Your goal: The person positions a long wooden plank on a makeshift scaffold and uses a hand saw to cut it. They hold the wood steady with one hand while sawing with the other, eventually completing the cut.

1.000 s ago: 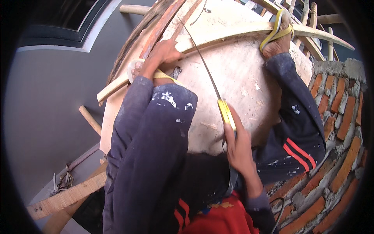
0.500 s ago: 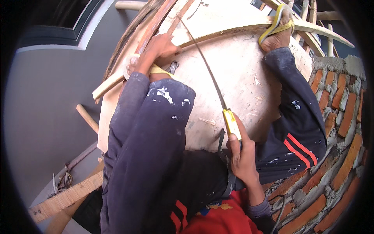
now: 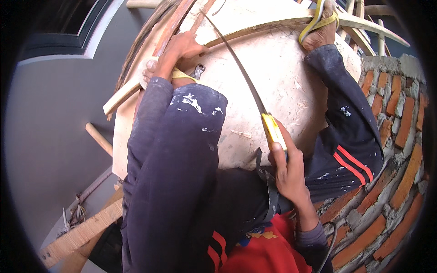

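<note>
My right hand (image 3: 292,170) is closed around the yellow handle of a handsaw (image 3: 240,66). Its long, thin blade slants up and to the left, with the tip close to the wooden strips at the top. Beyond my left knee, my left hand (image 3: 181,48) grips a reddish-brown wooden strip (image 3: 199,20), fingers mostly hidden and thumb pointing right. A long, curved pale wood strip (image 3: 268,25) passes by that hand and under my feet, which wear yellow-strapped sandals (image 3: 314,27). Just below the left hand lies a pair of pliers (image 3: 198,71).
A pale board (image 3: 255,123) with wood shavings lies beneath my legs. A brick wall (image 3: 393,136) rises on the right, with wooden poles (image 3: 359,27) behind it. At left are a grey wall (image 3: 54,118) and a wooden plank (image 3: 84,232).
My right hand and the saw handle have shifted slightly forward and to the right. My left hand stays at the wooden strip. The whole view has moved a little.
</note>
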The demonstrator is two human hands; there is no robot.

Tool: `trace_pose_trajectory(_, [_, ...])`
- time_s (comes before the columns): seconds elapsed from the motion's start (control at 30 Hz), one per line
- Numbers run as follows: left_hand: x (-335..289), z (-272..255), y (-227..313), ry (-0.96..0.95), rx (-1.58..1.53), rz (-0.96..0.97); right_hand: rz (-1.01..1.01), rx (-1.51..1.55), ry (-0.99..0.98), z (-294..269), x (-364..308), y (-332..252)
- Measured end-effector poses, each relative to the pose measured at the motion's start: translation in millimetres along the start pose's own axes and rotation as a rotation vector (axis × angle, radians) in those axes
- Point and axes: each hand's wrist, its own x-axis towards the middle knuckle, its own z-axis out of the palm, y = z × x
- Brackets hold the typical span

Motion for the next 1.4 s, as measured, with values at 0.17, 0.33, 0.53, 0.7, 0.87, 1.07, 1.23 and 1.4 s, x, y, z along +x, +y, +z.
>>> trace_pose_trajectory(0.17, [10,13,13,0.147,-0.001,0.104,0.001,-0.207,0.025,21,63,-8])
trace_pose_trajectory(0.33, [-1,-3,-1,0.153,-0.015,0.111,-0.037,-0.096,-0.017,6,22,-10])
trace_pose_trajectory(0.53, [-4,2,7,0.101,-0.033,0.024,0.017,-0.052,-0.005,18,32,-5])
trace_pose_trajectory(0.7, [8,8,17,0.077,-0.028,0.083,-0.015,-0.095,0.053,20,58,2])
trace_pose_trajectory(0.87, [-15,9,-1,0.234,0.005,0.121,0.021,0.056,-0.026,0,10,-7])
trace_pose_trajectory(1.07, [-18,30,8,0.410,0.200,0.203,-0.011,-0.041,-0.001,29,57,-12])
trace_pose_trajectory(1.23, [-3,38,9,0.475,0.253,0.181,-0.030,-0.018,0.015,16,43,-13])
trace_pose_trajectory(1.4, [-4,29,9,0.440,0.228,0.153,-0.016,-0.001,0.021,-4,8,-11])
